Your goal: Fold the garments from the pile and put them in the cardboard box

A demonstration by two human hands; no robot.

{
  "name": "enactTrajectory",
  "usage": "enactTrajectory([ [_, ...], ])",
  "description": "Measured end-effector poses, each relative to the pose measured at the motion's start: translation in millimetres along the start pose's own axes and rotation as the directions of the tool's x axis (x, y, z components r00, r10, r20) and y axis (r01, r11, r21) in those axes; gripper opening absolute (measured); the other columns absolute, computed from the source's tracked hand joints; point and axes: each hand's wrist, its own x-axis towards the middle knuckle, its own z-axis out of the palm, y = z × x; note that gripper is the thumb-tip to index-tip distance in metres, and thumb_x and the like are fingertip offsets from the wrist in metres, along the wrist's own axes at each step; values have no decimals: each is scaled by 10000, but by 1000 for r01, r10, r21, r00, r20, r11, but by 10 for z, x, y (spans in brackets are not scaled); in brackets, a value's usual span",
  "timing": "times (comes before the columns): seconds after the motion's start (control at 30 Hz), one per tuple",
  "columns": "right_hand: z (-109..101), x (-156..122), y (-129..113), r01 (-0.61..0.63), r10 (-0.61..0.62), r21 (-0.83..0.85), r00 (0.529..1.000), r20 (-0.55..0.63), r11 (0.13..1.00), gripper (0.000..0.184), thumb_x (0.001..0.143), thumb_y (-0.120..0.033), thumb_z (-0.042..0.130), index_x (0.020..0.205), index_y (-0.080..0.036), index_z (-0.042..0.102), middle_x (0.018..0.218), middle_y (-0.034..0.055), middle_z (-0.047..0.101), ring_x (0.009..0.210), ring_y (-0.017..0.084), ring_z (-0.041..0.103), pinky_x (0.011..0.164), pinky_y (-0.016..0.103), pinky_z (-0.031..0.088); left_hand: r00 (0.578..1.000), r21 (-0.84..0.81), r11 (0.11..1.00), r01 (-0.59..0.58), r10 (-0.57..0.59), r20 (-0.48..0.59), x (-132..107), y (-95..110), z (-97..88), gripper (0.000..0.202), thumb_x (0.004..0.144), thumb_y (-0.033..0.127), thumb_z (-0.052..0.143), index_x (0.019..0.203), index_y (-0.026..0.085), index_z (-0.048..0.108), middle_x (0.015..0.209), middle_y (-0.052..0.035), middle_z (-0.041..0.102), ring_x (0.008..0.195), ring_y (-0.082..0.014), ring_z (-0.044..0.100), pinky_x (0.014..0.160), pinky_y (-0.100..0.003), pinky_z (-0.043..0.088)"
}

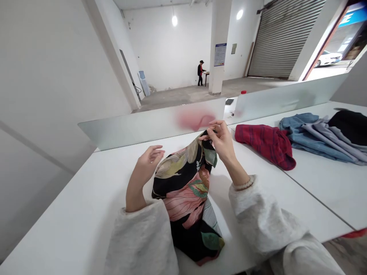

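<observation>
A black cloth printed with large pink flowers and green leaves lies bunched on the white table, its upper end lifted. My right hand pinches that raised corner between thumb and fingers. Just left of the cloth, my left hand hovers with its fingers loosely bent and apart, and nothing shows in it. Whether the cloth is a garment or a scarf, I cannot tell from its folds.
To the right lie a red plaid cloth and a pile of blue and grey clothes, with a black one at its edge. A frosted divider borders the table's far side. One person stands far back.
</observation>
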Motion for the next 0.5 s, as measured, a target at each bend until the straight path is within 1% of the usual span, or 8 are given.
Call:
enactTrajectory([
  [0.03, 63, -46, -44, -6, 5, 25, 999, 39, 1000, 238, 845, -392, 589, 970, -273, 425, 814, -39, 466, 636, 103, 609, 623, 253, 495, 991, -11, 1000, -28, 29, 128, -30, 86, 63, 407, 793, 428, 575, 1131, 204, 552, 1002, -82, 680, 911, -212, 643, 829, -359, 483],
  [0.1, 197, -159, -149, -17, 7, 71, 990, 144, 997, 230, 851, -398, 586, 968, -269, 437, 840, -27, 481, 687, 112, 612, 640, 257, 504, 937, 9, 995, -99, 90, 337, -73, 225, 247, 475, 763, 411, 626, 1188, 221, 533, 909, -51, 695, 816, -206, 655, 748, -336, 503],
  [0.17, 309, -276, -252, -43, 14, 92, 954, 298, 995, 222, 855, -396, 587, 974, -258, 460, 897, -5, 513, 753, 123, 612, 672, 265, 514, 923, 66, 980, -186, 151, 355, -75, 286, 470, 415, 720, 372, 672, 1096, 213, 601, 859, -48, 692, 826, -233, 650, 755, -353, 500],
  [0.27, 363, -376, -351, -52, 11, 77, 888, 459, 996, 228, 867, -381, 575, 1036, -252, 491, 993, 27, 549, 830, 142, 611, 732, 293, 519, 979, 59, 985, -160, 151, 135, -6, 257, 690, 183, 749, 344, 628, 838, 187, 656, 811, -62, 686, 856, -251, 631, 797, -379, 487],
  [0.33, 317, -362, -362, -10, -5, 36, 912, 410, 999, 206, 892, -372, 537, 1056, -253, 499, 1031, 34, 559, 857, 151, 611, 774, 317, 513, 998, -123, 991, -55, 54, -14, 44, 220, 670, 210, 783, 373, 595, 843, 179, 651, 804, -50, 690, 831, -226, 634, 774, -359, 498],
  [0.37, 279, -334, -349, 21, -21, 2, 935, 354, 1000, 189, 904, -367, 515, 1052, -251, 504, 1036, 36, 565, 867, 154, 611, 795, 328, 508, 996, -255, 966, -30, 6, -92, 58, 209, 610, 245, 789, 401, 595, 880, 180, 649, 820, -42, 693, 837, -214, 636, 771, -344, 503],
  [0.43, 203, -265, -286, 71, -45, -83, 959, 279, 994, 182, 920, -348, 481, 1069, -248, 510, 1053, 43, 579, 924, 167, 605, 852, 352, 488, 964, -512, 855, -84, -60, -259, 50, 206, 427, 308, 773, 458, 618, 927, 193, 645, 889, -35, 698, 904, -201, 634, 796, -318, 506],
  [0.5, 165, -216, -175, 113, -54, -155, 939, 341, 981, 271, 910, -324, 493, 1170, -249, 490, 1148, 65, 572, 1061, 189, 565, 937, 377, 443, 923, -669, 713, -210, -81, -376, 1, 216, 234, 296, 749, 470, 643, 903, 218, 651, 936, -21, 697, 973, -193, 622, 833, -300, 503],
])
